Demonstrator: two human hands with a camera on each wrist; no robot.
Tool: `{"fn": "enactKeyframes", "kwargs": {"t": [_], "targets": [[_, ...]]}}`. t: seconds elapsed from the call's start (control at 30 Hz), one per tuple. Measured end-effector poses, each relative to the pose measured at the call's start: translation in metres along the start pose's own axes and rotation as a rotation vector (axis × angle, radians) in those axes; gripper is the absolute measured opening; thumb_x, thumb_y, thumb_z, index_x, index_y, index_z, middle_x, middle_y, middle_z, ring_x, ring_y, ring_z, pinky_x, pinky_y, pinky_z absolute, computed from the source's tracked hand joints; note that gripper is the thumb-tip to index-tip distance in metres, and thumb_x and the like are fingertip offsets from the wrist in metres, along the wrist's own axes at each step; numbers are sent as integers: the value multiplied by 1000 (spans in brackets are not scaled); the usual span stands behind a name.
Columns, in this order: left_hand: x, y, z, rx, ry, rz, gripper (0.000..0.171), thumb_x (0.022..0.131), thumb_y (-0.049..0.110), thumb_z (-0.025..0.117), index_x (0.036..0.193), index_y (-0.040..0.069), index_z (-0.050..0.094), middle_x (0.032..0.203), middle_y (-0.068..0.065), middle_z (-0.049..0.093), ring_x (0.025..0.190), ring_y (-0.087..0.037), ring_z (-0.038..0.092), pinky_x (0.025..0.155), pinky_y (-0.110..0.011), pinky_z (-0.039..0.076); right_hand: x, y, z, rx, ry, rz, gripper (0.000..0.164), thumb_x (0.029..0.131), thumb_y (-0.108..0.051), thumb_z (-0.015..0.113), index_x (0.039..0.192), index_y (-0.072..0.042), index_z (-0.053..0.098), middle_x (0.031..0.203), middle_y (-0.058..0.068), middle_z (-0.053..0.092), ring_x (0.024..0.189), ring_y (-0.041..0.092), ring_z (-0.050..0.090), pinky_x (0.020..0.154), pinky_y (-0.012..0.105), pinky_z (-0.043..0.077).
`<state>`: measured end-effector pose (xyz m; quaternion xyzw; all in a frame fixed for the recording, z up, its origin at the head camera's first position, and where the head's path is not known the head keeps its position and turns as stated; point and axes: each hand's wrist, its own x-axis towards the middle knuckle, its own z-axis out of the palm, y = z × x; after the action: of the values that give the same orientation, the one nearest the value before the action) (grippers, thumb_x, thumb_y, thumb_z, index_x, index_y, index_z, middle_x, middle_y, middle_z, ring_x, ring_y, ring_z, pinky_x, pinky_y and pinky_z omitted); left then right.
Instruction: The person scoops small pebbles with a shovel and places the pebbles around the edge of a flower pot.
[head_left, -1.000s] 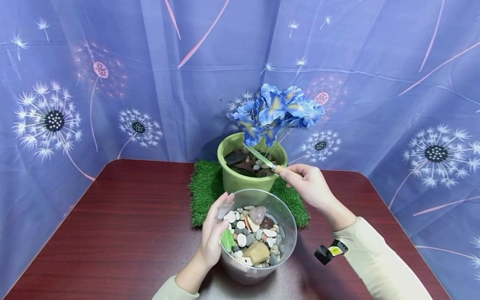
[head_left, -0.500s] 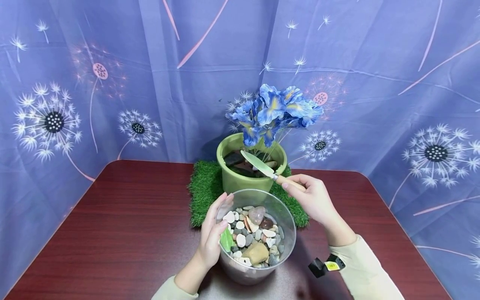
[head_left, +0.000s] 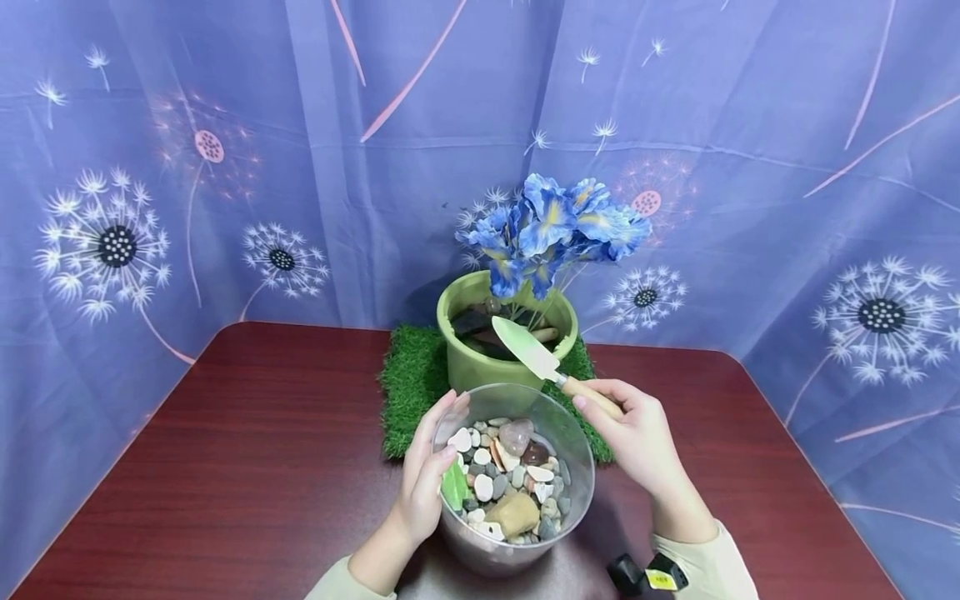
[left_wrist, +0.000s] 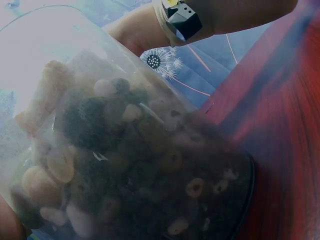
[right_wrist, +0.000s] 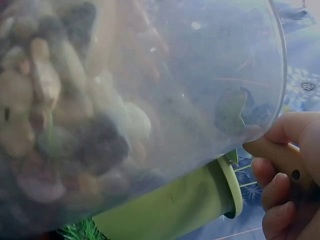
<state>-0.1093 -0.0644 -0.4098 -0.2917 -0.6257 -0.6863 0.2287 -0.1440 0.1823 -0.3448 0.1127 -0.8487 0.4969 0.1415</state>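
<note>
My right hand (head_left: 637, 429) grips the wooden handle of a small trowel (head_left: 525, 346). Its metal blade points up and left, over the near rim of a green flowerpot (head_left: 487, 367). Blue artificial-looking irises (head_left: 551, 225) stand in the pot among dark and brown stones. In front of the pot, my left hand (head_left: 423, 471) holds the left side of a clear plastic container (head_left: 577, 492). Mixed pebbles (head_left: 498, 483) lie inside it, with a larger tan stone (head_left: 513, 512) and a green leaf (head_left: 454, 483). In the right wrist view the fingers curl round the handle (right_wrist: 275, 155).
The pot stands on a square of artificial grass (head_left: 408, 392). Beneath is a dark red wooden table (head_left: 247, 458). A blue curtain (head_left: 390, 208) with dandelion prints hangs behind the table and along its sides.
My right hand has drawn the trowel back towards me, from inside the pot to above its near rim. The blade now shows more of its flat face. The left hand and container stay put.
</note>
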Motion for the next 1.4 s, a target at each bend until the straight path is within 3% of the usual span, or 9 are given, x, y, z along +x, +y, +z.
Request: {"fn": "enactKeyframes", "kwargs": {"t": [0.27, 0.43, 0.7, 0.8, 0.93, 1.1, 1.4], "targets": [[-3, -1, 2, -26, -3, -15, 55, 86, -2, 31, 139, -17, 25, 133, -40, 40, 130, -24, 45, 111, -25, 34, -15, 2, 3, -16, 66, 13, 21, 84, -18, 70, 104, -11, 70, 96, 8, 73, 81, -6, 63, 64, 14, 52], [-4, -4, 2, -16, 2, -4, 55, 86, -2, 31, 138, -17, 26, 134, -38, 41, 130, -24, 46, 110, -25, 34, -18, 1, 1, 8, 66, 5, 21, 85, -15, 69, 105, -10, 70, 99, 9, 73, 85, -4, 65, 68, 13, 53], [-10, -6, 2, -13, 5, -21, 53, 86, -6, 30, 137, -19, 25, 137, -29, 44, 130, -21, 45, 111, -24, 33, -26, 2, 1, -11, 61, -10, 20, 83, -13, 70, 103, -11, 71, 94, 7, 73, 78, -4, 63, 63, 14, 52], [-11, -7, 2, -21, 1, 12, 53, 85, -8, 28, 137, -20, 25, 138, -27, 45, 131, -21, 45, 111, -24, 33, -28, 1, 0, -4, 49, -23, 21, 83, -11, 70, 104, -11, 70, 93, 7, 73, 78, -5, 63, 62, 15, 52], [-12, -5, 1, -26, -2, 43, 54, 85, -9, 28, 137, -19, 25, 139, -25, 46, 131, -19, 45, 111, -23, 33, -30, -1, -3, -8, 67, -45, 21, 82, -8, 71, 102, -11, 71, 89, -1, 72, 71, -3, 61, 55, 16, 50], [-10, -4, -1, -15, -6, 33, 54, 86, -7, 28, 138, -19, 24, 139, -26, 45, 131, -19, 45, 111, -23, 32, -29, -4, -7, -10, 83, -59, 23, 81, -7, 72, 103, -13, 71, 86, -13, 68, 67, -1, 59, 51, 17, 47], [1, -2, 0, -40, -23, 41, 56, 86, -6, 28, 140, -19, 20, 140, -30, 41, 134, -22, 42, 113, -26, 31, -26, -5, -10, -79, 72, -163, 28, 79, -6, 73, 105, -15, 71, 79, -5, 66, 59, 1, 51, 47, 17, 42]]}}
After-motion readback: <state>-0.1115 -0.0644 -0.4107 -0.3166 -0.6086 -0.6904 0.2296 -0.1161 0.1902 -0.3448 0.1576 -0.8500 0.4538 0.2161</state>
